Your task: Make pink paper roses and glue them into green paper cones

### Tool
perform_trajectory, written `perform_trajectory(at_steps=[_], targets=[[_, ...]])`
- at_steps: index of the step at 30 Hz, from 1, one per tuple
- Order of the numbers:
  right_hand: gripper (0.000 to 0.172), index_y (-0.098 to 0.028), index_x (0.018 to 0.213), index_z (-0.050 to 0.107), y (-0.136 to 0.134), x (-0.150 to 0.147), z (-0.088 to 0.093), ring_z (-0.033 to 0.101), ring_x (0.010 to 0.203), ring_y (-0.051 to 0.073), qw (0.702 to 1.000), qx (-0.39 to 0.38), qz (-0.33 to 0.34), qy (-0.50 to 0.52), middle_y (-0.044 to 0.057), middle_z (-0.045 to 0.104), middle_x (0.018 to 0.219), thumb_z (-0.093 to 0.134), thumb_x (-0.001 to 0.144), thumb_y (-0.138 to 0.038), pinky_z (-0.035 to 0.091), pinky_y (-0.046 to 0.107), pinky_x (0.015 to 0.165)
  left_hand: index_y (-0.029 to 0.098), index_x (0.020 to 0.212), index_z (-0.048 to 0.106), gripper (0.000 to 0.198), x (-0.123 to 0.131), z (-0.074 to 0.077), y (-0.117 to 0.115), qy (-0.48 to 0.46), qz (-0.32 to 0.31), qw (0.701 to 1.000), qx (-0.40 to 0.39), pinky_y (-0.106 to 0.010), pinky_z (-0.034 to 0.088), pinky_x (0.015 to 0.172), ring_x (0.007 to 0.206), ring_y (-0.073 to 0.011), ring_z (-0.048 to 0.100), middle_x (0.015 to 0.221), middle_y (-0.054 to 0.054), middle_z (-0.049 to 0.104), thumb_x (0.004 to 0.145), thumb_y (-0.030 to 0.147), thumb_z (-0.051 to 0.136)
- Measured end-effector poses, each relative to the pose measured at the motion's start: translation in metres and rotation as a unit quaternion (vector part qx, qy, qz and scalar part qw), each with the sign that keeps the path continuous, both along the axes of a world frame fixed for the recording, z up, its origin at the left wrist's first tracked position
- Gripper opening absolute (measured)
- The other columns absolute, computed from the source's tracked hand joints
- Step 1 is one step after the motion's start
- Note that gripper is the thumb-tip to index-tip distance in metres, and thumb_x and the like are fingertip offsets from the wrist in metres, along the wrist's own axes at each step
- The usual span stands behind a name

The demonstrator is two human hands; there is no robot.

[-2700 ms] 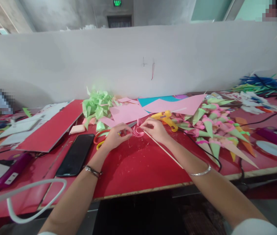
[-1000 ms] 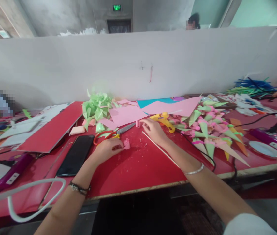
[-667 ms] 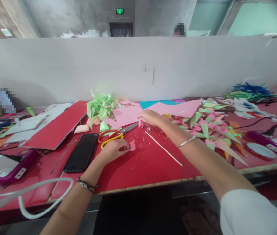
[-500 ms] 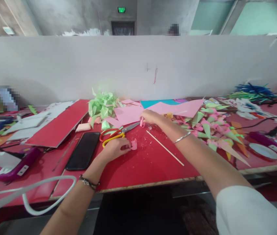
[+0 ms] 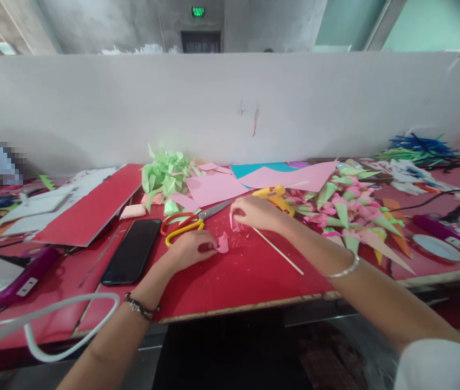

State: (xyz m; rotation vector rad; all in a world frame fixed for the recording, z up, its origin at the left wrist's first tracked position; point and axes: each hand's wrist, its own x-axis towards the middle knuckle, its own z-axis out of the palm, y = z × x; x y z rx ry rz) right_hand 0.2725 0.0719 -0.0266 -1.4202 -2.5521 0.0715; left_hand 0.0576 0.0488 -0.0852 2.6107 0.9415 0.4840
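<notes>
My left hand [image 5: 191, 250] rests on the red table [image 5: 234, 276], its fingers closed on a small curled pink paper piece [image 5: 222, 244]. My right hand [image 5: 254, 212] hovers just behind it, pinching another small pink paper strip [image 5: 234, 222]. A thin wooden stick [image 5: 277, 251] lies on the table right of my hands. Red-and-yellow scissors [image 5: 185, 223] lie just behind my left hand. A yellow glue gun [image 5: 274, 196] lies behind my right hand.
A black phone [image 5: 132, 250] lies left of my left hand. Pink paper sheets [image 5: 222, 187], green paper scraps [image 5: 165, 176] and a heap of paper cones [image 5: 347, 211] lie along the back. A white partition [image 5: 230, 103] stands behind. Purple devices [image 5: 19, 279] and cables sit at both sides.
My right hand reached back to the pink paper by the scissors, then came forward again with a small pink strip. My left hand stayed put holding the curled pink piece.
</notes>
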Motion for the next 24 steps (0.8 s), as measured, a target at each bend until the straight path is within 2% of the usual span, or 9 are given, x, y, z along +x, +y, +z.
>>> perform_trajectory(at_steps=[3, 6, 8, 10, 12, 19, 22, 24], targets=[[0.013, -0.018, 0.076, 0.063, -0.02, 0.006, -0.015, 0.057, 0.077, 0.016, 0.999, -0.017, 0.027, 0.025, 0.005, 0.065, 0.084, 0.051, 0.073, -0.016, 0.036, 0.023, 0.066, 0.017, 0.077, 0.06, 0.01, 0.003, 0.002, -0.002, 0.008, -0.01, 1.0, 0.003, -0.021, 0.04, 0.063, 0.069, -0.0115, 0.055, 0.078, -0.002, 0.063, 0.077, 0.022, 0.051], [0.008, -0.018, 0.079, 0.058, -0.03, 0.009, -0.029, 0.056, 0.075, 0.015, 0.998, -0.025, 0.001, 0.062, 0.004, 0.063, 0.082, 0.052, 0.074, -0.019, 0.035, 0.023, 0.062, 0.017, 0.077, 0.06, 0.01, 0.004, 0.002, -0.002, 0.022, -0.009, 1.0, 0.006, -0.02, 0.039, 0.061, 0.067, -0.0109, 0.054, 0.075, -0.001, 0.062, 0.077, 0.021, 0.051], [0.014, -0.018, 0.085, 0.054, -0.034, 0.01, -0.034, 0.054, 0.07, 0.014, 0.994, -0.025, -0.023, 0.1, 0.003, 0.061, 0.079, 0.055, 0.073, -0.026, 0.034, 0.023, 0.058, 0.017, 0.078, 0.06, 0.01, 0.004, 0.003, -0.001, 0.028, -0.007, 1.0, 0.002, -0.019, 0.038, 0.061, 0.066, -0.0107, 0.053, 0.074, -0.001, 0.061, 0.078, 0.022, 0.051], [0.023, -0.018, 0.087, 0.05, -0.039, 0.011, -0.036, 0.052, 0.065, 0.013, 0.989, -0.027, -0.033, 0.14, 0.001, 0.059, 0.077, 0.058, 0.072, -0.033, 0.032, 0.022, 0.055, 0.017, 0.078, 0.06, 0.011, 0.005, 0.003, -0.001, 0.034, -0.007, 0.999, -0.005, -0.019, 0.038, 0.061, 0.065, -0.0105, 0.053, 0.073, -0.001, 0.06, 0.078, 0.022, 0.051], [0.024, -0.019, 0.085, 0.048, -0.043, 0.012, -0.037, 0.05, 0.062, 0.011, 0.984, -0.037, -0.023, 0.172, 0.0, 0.057, 0.076, 0.06, 0.07, -0.033, 0.032, 0.021, 0.054, 0.017, 0.079, 0.06, 0.011, 0.005, 0.003, -0.001, 0.039, -0.006, 0.999, -0.008, -0.019, 0.037, 0.06, 0.064, -0.0103, 0.052, 0.072, 0.0, 0.06, 0.078, 0.022, 0.051], [0.005, -0.018, 0.075, 0.051, -0.045, 0.016, -0.043, 0.048, 0.059, 0.009, 0.972, -0.087, 0.025, 0.219, -0.002, 0.055, 0.068, 0.055, 0.073, -0.019, 0.034, 0.021, 0.058, 0.017, 0.076, 0.06, 0.01, 0.007, 0.005, -0.002, 0.043, -0.001, 0.999, -0.003, -0.019, 0.037, 0.058, 0.064, -0.0098, 0.052, 0.072, 0.0, 0.06, 0.076, 0.021, 0.052], [0.0, -0.017, 0.076, 0.053, -0.041, 0.017, -0.041, 0.05, 0.063, 0.009, 0.97, -0.077, 0.052, 0.224, -0.001, 0.056, 0.072, 0.053, 0.076, -0.017, 0.035, 0.021, 0.06, 0.017, 0.077, 0.06, 0.01, 0.007, 0.005, -0.003, 0.043, 0.0, 0.999, -0.003, -0.019, 0.037, 0.058, 0.064, -0.01, 0.052, 0.072, 0.0, 0.06, 0.077, 0.021, 0.051], [0.004, -0.017, 0.079, 0.055, -0.037, 0.017, -0.037, 0.051, 0.067, 0.01, 0.968, -0.061, 0.085, 0.227, 0.0, 0.057, 0.075, 0.051, 0.078, -0.017, 0.037, 0.021, 0.062, 0.017, 0.077, 0.06, 0.01, 0.007, 0.005, -0.002, 0.04, -0.001, 0.999, -0.002, -0.019, 0.037, 0.059, 0.065, -0.0102, 0.053, 0.073, 0.0, 0.06, 0.077, 0.022, 0.051]])
